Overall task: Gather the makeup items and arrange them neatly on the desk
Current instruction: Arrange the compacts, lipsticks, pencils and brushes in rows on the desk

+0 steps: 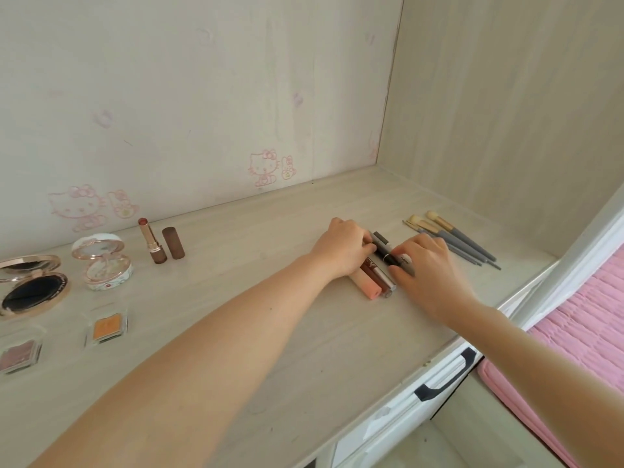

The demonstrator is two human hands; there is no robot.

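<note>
Several lip-gloss and mascara tubes lie side by side in the middle of the desk: a peach tube (367, 286), a brown gloss tube (382, 282) and dark tubes (383, 243) behind. My left hand (341, 249) rests over the left side of this group, fingers curled onto the tubes. My right hand (427, 268) pinches a dark tube with white lettering (404, 260) at the group's right side. An uncapped lipstick (152, 240) stands next to its brown cap (173, 243) at the back left.
Grey-handled makeup brushes (462, 243) lie in a row at the right. At the left are an open black compact (32, 288), a floral compact (104, 261), an orange eyeshadow pan (106, 327) and a pink one (20, 356). A drawer handle (445, 378) sits below the desk edge.
</note>
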